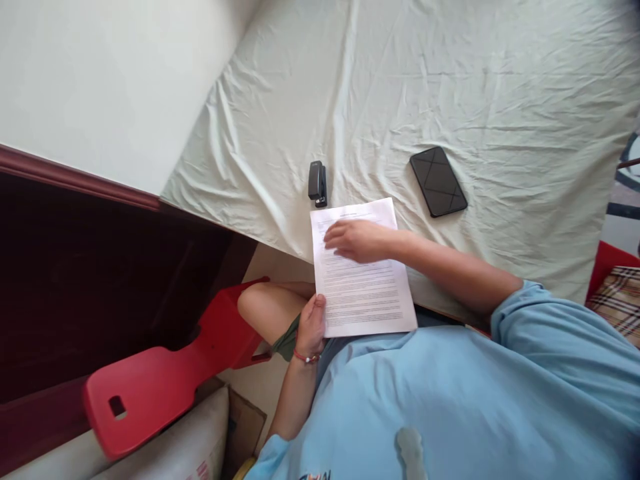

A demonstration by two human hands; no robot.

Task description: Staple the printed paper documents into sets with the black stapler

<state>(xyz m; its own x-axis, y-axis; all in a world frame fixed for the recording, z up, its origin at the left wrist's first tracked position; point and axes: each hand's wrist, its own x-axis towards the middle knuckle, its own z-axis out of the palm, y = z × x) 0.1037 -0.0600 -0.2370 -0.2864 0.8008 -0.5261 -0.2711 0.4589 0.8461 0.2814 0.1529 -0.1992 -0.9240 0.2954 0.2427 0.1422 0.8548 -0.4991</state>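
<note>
Wrinkled pale bedsheet (450,80) fills the view. Right hand (357,240) lies flat and open on the white printed paper sheet (363,287) at the bed's edge. Left hand (311,328) grips its lower corner. Beyond sit a small black stapler (317,183) and a glossy black rectangular phone (439,181). The print is unreadable.

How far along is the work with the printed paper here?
Done: the printed paper lies across the edge of the bed. In hand: the left hand holds its near left edge in a grip, and the right hand rests flat on top. Left: the black stapler lies untouched just beyond the far corner, and no staple shows.
</note>
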